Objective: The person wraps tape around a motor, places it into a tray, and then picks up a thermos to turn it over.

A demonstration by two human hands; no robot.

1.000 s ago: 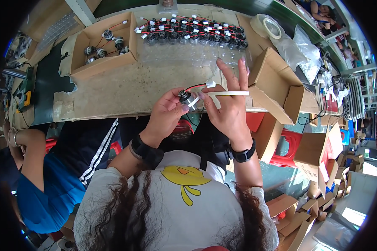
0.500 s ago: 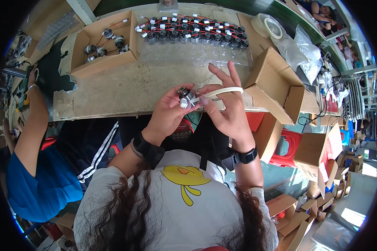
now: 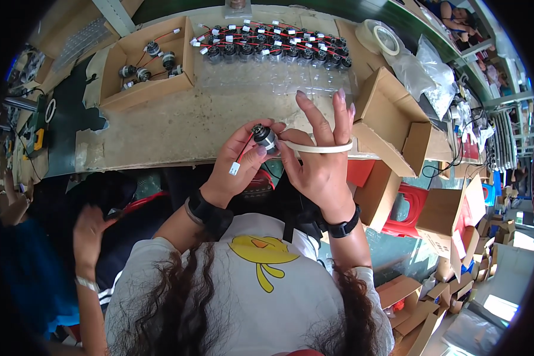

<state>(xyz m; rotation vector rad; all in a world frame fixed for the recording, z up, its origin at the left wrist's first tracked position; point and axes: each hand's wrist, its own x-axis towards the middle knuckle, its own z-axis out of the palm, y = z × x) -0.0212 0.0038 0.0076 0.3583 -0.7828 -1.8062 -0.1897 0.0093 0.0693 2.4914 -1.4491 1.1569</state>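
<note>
Across the worn beige-brown workbench, rows of small black motors with red leads sat in a clear plastic tray, between two open brown cardboard boxes. By its near edge, the left hand gripped a black-and-silver cylindrical motor with thumb and bent fingers; a red wire ran down to a white connector. Beside it, the right hand pinched a narrow cream-white strip, other fingers raised and spread.

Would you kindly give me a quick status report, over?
Left hand holding small cylindrical part, red wire hanging. Right hand beside it, holding white strip. Open cardboard box to the right, seemingly out of the way.
</note>
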